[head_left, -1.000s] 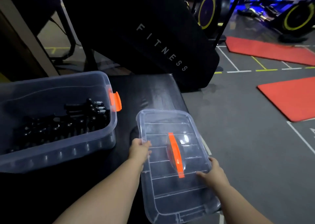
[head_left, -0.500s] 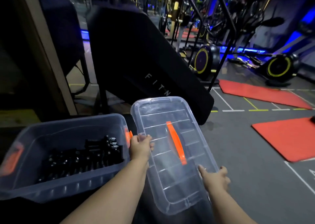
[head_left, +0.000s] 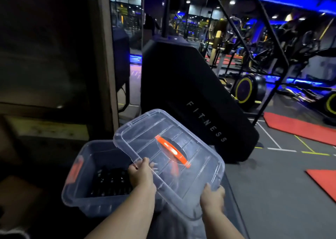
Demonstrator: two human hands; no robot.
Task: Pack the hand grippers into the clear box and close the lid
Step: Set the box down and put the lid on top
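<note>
The lid [head_left: 169,157] is in the air, tilted, its far end raised and its near end low, partly over the right end of the clear box [head_left: 87,198] and not yet seated on the rim. Two hands carry it. The left hand [head_left: 141,175] grips the long edge nearest the box, and the right hand [head_left: 211,196] grips the near corner, with fingers [head_left: 209,187] curled round the rim. Holding it at two spread points probably keeps the wide, bendy sheet from twisting while it is lined up with the opening.

The hand grippers [head_left: 111,182] lie in the bottom of the box as one dark heap, so the packing looks done and only the closing remains. The box sits on a dark surface that is barely visible, to the left of the person's forearms and close enough to reach without stretching.

By count there is one box, one lid and one orange handle [head_left: 171,150] along the middle of the lid. One orange latch [head_left: 75,169] is plain on the left end of the box. An orange blur seen through the lid may be a second latch – it is too smeared to be sure. The grippers are black on black and overlap, so their number cannot be told.

Behind stands one black slanted panel [head_left: 190,102] lettered FITNESS, and two red mats [head_left: 298,127] lie on the floor to the right.
</note>
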